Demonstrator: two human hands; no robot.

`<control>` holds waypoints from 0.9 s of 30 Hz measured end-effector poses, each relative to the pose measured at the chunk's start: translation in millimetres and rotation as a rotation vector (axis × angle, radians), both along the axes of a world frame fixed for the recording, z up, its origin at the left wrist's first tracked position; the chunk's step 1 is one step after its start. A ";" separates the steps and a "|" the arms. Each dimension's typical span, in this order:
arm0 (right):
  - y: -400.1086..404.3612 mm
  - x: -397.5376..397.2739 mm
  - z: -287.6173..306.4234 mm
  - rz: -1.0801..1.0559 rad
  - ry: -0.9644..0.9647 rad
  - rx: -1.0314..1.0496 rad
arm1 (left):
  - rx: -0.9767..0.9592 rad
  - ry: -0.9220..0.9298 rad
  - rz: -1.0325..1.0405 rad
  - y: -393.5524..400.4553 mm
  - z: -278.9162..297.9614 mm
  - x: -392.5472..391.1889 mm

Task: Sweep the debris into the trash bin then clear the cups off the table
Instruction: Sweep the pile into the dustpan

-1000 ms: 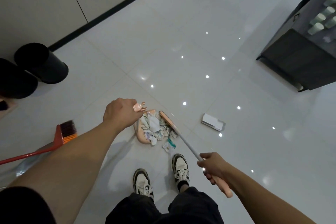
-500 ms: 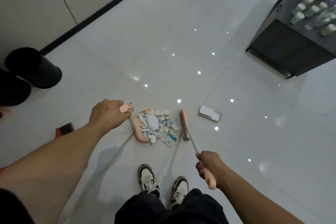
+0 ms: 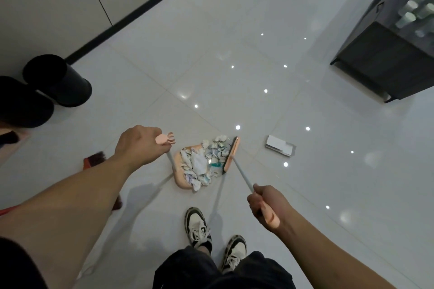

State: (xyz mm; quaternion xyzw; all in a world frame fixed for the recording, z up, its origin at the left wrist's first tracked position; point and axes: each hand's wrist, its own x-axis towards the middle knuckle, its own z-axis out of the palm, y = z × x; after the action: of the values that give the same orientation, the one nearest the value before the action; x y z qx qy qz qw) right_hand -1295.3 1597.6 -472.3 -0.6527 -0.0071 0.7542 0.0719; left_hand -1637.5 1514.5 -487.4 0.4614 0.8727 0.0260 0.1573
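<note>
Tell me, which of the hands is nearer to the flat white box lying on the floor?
Right. The right hand is below-left of the white box; the left hand is farther off, beyond the dustpan.

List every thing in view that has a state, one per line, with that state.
Left hand: closed on the dustpan handle's top.
Right hand: closed on the broom handle's grip.
Dustpan: on the floor, loaded with crumpled paper.
Broom head: down, against the paper pile.
Paper scraps: mostly in the pan, some at its lip.
White card: flat on the floor, unswept.
Black bins: upright, by the wall.
Cups: on the table.
</note>
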 end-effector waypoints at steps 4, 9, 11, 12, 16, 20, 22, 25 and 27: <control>19.2 -0.1 15.7 0.205 -0.115 0.089 | 0.021 0.015 0.016 3.9 2.3 -3.4; 54.0 -3.4 6.7 0.515 -0.371 0.255 | 0.051 -0.019 0.128 0.3 3.3 -4.6; 67.5 -6.7 -4.5 0.632 -0.427 0.324 | 0.044 -0.019 0.141 -4.6 -1.1 1.6; 73.2 -8.1 -11.5 0.686 -0.439 0.353 | 0.032 -0.011 0.137 -6.5 -4.1 6.6; 81.2 -11.7 -35.2 0.896 -0.450 0.411 | 0.010 0.015 0.134 -2.2 -10.3 21.4; 75.5 -12.0 -44.2 1.138 -0.407 0.465 | -0.018 0.031 0.137 8.0 -10.0 26.0; 78.7 -9.5 -43.0 1.254 -0.413 0.487 | -0.016 0.040 0.139 11.9 -10.3 28.7; 87.4 -4.6 -37.3 1.432 -0.394 0.488 | -0.011 0.047 0.141 15.0 -9.8 30.9; 90.5 -1.0 -32.7 1.510 -0.392 0.484 | -0.015 0.044 0.141 15.3 -9.4 30.7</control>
State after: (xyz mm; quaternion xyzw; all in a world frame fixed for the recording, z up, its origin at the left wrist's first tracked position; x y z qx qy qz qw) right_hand -1296.4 1688.1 -505.0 -0.5584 -0.6202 0.4490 -0.3192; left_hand -1606.8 1529.7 -496.9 0.3981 0.9065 0.0203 0.1392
